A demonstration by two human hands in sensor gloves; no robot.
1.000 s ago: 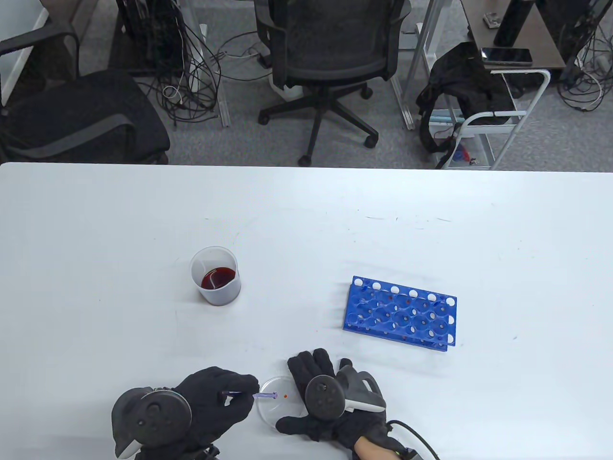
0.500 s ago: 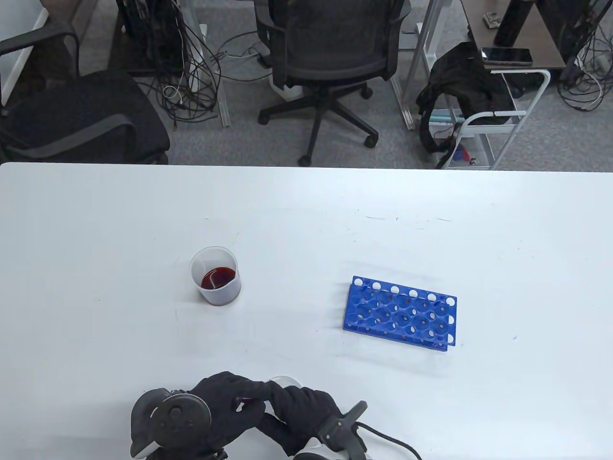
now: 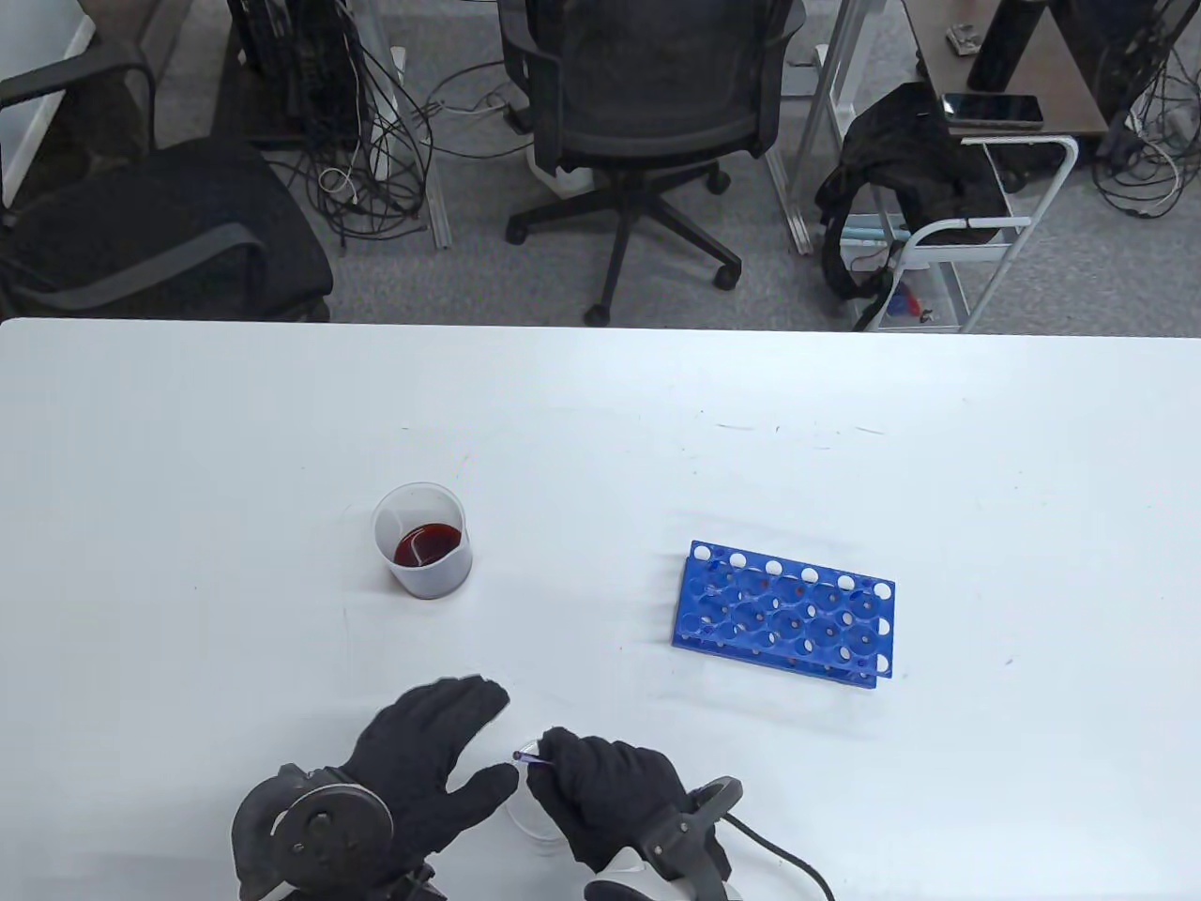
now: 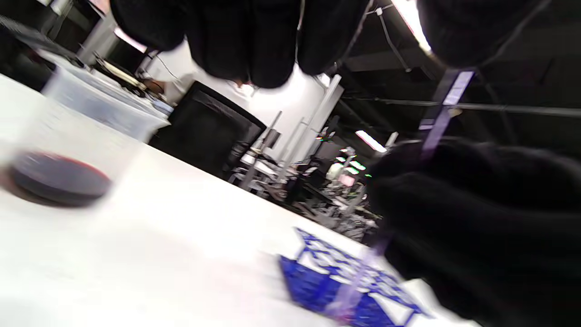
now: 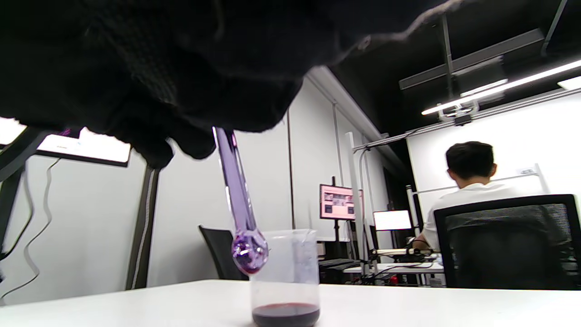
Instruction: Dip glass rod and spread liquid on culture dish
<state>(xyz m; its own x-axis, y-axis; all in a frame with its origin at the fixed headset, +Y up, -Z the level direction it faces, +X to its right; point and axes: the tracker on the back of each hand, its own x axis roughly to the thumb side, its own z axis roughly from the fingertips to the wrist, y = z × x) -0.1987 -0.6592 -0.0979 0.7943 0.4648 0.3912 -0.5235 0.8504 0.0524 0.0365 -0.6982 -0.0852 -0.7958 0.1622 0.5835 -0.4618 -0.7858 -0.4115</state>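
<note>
Now, pinching the glass rod [image 3: 528,752] in my right hand [image 3: 610,798], left hand [image 3: 427,751] spread, I carry its bulb steadily to the beaker [image 3: 422,554] at centre-left.

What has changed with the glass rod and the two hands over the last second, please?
The glass rod passed from the left hand to the right hand, which now grips it. The left hand let go and lies spread beside the culture dish. The beaker and blue rack stayed put.
</note>
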